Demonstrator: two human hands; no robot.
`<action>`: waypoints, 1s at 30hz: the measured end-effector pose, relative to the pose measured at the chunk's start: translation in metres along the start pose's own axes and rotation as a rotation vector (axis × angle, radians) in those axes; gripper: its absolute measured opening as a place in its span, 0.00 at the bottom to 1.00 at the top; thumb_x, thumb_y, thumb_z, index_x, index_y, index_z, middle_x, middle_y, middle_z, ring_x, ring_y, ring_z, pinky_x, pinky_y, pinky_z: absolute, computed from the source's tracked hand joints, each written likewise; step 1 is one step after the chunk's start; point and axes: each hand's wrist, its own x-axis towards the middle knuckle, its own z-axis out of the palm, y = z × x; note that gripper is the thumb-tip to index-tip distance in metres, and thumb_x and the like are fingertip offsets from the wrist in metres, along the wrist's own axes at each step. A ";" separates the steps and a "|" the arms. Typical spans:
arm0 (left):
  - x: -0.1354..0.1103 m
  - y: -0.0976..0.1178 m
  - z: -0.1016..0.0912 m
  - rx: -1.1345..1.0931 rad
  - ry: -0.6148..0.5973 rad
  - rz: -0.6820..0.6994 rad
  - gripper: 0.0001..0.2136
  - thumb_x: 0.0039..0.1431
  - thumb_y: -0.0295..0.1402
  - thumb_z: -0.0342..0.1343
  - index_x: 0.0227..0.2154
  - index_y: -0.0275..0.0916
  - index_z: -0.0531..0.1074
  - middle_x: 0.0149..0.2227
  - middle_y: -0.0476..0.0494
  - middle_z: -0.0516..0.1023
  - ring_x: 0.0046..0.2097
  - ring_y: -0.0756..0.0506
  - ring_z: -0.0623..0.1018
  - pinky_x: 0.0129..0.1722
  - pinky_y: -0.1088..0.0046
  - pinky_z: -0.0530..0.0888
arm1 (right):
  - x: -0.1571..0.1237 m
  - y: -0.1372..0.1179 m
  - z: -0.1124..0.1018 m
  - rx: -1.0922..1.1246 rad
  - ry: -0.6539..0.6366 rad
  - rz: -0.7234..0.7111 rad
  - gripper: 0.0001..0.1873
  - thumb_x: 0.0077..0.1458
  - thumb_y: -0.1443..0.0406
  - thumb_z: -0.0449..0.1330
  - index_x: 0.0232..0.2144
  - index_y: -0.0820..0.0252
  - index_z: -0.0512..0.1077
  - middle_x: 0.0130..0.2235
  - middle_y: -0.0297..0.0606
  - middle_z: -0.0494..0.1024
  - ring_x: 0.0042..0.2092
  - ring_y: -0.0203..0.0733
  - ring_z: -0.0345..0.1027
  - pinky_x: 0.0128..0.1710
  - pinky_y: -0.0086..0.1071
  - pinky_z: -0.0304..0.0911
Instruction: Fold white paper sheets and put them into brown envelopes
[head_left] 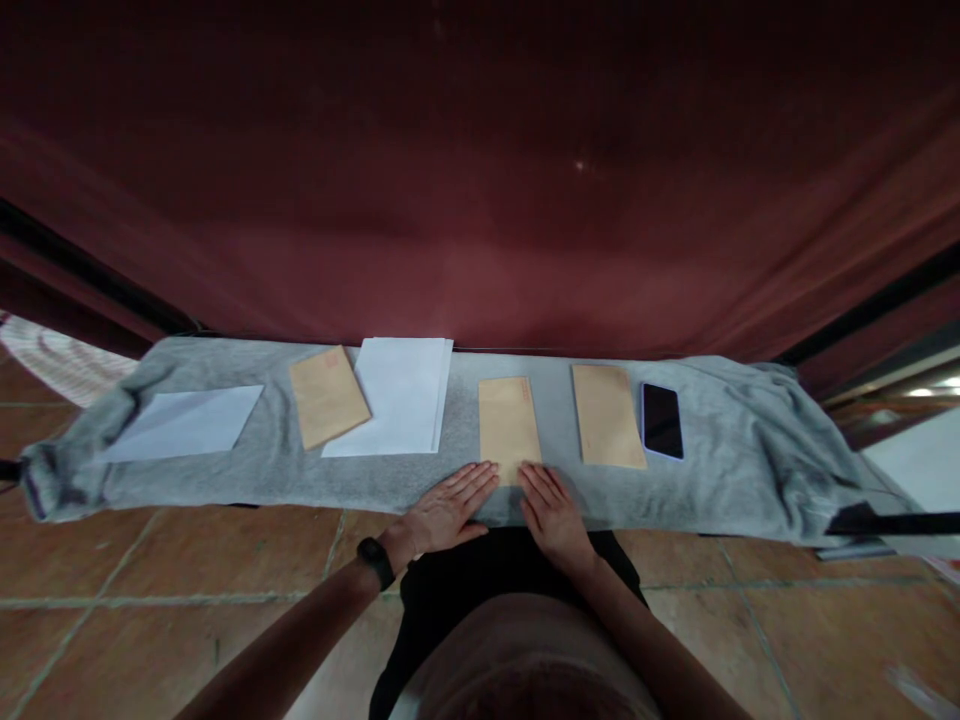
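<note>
State of left hand [448, 510]: open, palm down, fingers straight and slightly spread, laid flat on the grey cloth [720, 470] at its near edge, about mid-length. Fingertips in contact with the near left corner of the middle brown envelope [508, 425]. Nothing gripped. On the wrist, a black wristband [375, 560].

State of right hand [551, 515]: open, palm down, fingers straight, flat at the same near edge, just beside the left hand but apart from it. Fingertips resting on the near end of the middle brown envelope. Nothing gripped.

Location of middle brown envelope: flat on the cloth, long side running from near edge toward far edge, near end under the fingertips.

To the right, in order:
- right brown envelope [606, 415], flat, slightly tilted, apart from the middle one;
- smartphone [662, 420], screen dark, just beside that envelope.

To the left, in order:
- white paper stack [397, 400], against the far edge;
- left brown envelope [326, 397], tilted, meeting the stack's left side;
- white envelope [184, 422], near the left end, apart from the rest.

Behind the far edge: dark red curtain [480, 200]. Below the near edge: tiled floor [150, 560].
</note>
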 end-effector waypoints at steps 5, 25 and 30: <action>-0.002 0.000 0.005 0.006 0.028 -0.012 0.37 0.68 0.49 0.50 0.72 0.38 0.44 0.73 0.36 0.49 0.73 0.40 0.51 0.71 0.59 0.54 | 0.005 -0.012 0.005 -0.045 -0.006 0.001 0.26 0.68 0.64 0.53 0.66 0.61 0.62 0.65 0.45 0.68 0.66 0.48 0.61 0.68 0.48 0.56; 0.066 0.004 0.013 0.041 0.187 -0.217 0.30 0.73 0.48 0.38 0.69 0.33 0.52 0.70 0.32 0.57 0.71 0.40 0.57 0.69 0.55 0.57 | -0.007 0.006 0.002 -0.121 0.069 0.085 0.27 0.68 0.65 0.53 0.67 0.61 0.61 0.64 0.46 0.70 0.63 0.50 0.65 0.67 0.49 0.55; 0.114 -0.016 0.015 0.055 0.127 -0.331 0.29 0.73 0.45 0.38 0.69 0.30 0.54 0.72 0.33 0.53 0.73 0.40 0.52 0.71 0.57 0.51 | -0.007 0.006 -0.001 -0.128 0.039 0.086 0.26 0.68 0.65 0.52 0.66 0.62 0.62 0.64 0.45 0.70 0.65 0.48 0.64 0.68 0.48 0.53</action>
